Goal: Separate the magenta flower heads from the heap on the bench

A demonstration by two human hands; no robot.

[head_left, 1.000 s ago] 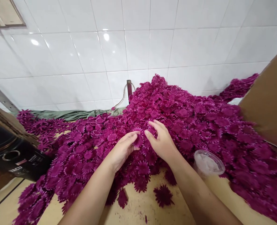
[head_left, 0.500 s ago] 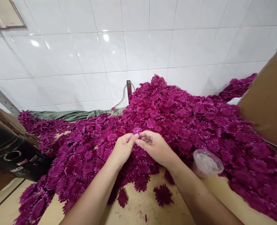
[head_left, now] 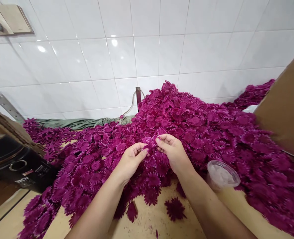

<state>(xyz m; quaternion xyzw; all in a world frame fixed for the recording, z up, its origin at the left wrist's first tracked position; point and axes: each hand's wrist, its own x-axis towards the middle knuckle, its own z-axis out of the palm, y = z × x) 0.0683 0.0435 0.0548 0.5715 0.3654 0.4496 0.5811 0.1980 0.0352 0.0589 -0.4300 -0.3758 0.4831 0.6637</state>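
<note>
Purple flowers (head_left: pixel 199 124) heap across our tabletop (head_left: pixel 147 217). Above them, our left hand (head_left: pixel 130 161) pinches one flower (head_left: pixel 150 145) by its edge, thumb against forefinger; our right hand (head_left: pixel 174 152) curls at its other side, though we cannot tell whether it grips. We judge the flower light, soft and easily creased, best held by the rim. Its narrow petals look magenta, paler at the tips.

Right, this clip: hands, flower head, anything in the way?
Left fingers pinching a magenta flower head. Right fingers beside it, grip unclear. Flower pile crowds both; clear plastic tub to the right, apparently not blocking.
</note>
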